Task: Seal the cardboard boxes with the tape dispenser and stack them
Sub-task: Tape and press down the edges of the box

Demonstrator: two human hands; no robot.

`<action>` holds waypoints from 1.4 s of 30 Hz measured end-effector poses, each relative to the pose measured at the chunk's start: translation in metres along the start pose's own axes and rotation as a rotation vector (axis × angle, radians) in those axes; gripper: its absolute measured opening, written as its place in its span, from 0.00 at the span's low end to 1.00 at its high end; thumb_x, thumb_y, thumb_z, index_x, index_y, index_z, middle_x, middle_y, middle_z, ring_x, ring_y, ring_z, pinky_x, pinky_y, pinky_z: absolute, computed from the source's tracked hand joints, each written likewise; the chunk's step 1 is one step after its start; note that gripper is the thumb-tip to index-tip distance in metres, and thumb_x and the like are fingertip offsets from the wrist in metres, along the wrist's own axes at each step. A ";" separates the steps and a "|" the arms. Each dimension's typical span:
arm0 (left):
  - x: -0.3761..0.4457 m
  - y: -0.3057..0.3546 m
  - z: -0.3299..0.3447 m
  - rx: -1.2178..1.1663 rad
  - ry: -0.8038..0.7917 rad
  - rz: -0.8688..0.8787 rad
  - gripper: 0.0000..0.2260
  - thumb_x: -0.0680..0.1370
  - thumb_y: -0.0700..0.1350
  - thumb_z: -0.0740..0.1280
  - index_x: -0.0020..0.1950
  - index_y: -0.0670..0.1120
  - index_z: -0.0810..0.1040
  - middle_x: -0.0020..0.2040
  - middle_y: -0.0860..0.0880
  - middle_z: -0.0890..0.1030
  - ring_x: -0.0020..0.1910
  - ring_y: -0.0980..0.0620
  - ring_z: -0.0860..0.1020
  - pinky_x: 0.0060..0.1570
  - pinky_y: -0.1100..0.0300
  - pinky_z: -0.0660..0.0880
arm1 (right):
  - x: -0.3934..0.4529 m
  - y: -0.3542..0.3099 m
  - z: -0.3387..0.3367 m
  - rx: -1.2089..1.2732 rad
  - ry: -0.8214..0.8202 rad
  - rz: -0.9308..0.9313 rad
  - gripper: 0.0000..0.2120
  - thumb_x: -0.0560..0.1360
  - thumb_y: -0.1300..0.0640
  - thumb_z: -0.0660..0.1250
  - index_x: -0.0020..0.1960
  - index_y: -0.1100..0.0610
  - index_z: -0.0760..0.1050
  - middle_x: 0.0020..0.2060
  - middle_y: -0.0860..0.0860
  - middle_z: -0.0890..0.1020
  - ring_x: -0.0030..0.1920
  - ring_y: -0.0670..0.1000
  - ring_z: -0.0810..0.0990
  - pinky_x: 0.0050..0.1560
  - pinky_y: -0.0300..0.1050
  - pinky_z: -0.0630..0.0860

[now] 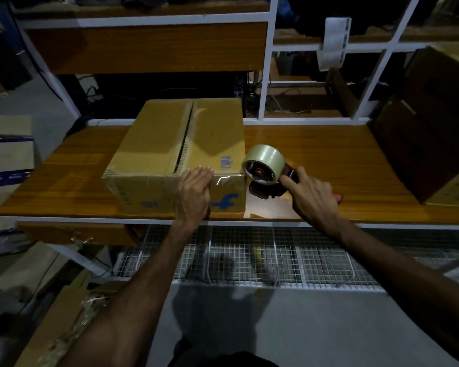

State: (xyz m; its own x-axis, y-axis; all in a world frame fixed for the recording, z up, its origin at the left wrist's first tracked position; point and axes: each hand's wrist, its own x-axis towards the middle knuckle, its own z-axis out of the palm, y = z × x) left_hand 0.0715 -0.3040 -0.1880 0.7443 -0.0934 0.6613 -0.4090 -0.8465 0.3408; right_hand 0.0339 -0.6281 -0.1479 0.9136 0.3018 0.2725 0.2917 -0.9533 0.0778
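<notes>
We see 1 cardboard box (pixel 175 152) lying flat on the wooden table (pixel 329 160), its top flaps closed with the centre seam still gaping. The left hand (pixel 194 192) presses straight fingers over the box's near top edge at 6 o'clock of the seam. At 3 o'clock of the box, just beside its near corner, the tape dispenser (pixel 265 170) rests on the table; the right hand (pixel 312 197) curls around its handle. Another box (pixel 432 139) stands well apart at 3 o'clock.
</notes>
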 end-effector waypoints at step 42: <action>0.011 0.049 0.007 0.128 -0.089 0.077 0.14 0.80 0.41 0.73 0.65 0.43 0.83 0.64 0.44 0.84 0.66 0.42 0.80 0.69 0.44 0.72 | 0.083 -0.006 0.060 0.581 -0.023 0.616 0.24 0.80 0.54 0.71 0.75 0.52 0.71 0.72 0.59 0.72 0.64 0.57 0.76 0.60 0.56 0.82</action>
State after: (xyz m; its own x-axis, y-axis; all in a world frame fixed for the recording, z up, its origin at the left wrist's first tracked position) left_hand 0.0632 -0.3503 -0.1681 0.7596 -0.2019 0.6182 -0.4004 -0.8943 0.1999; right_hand 0.1251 -0.5969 -0.1829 0.9608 -0.2638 0.0851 -0.1662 -0.7938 -0.5851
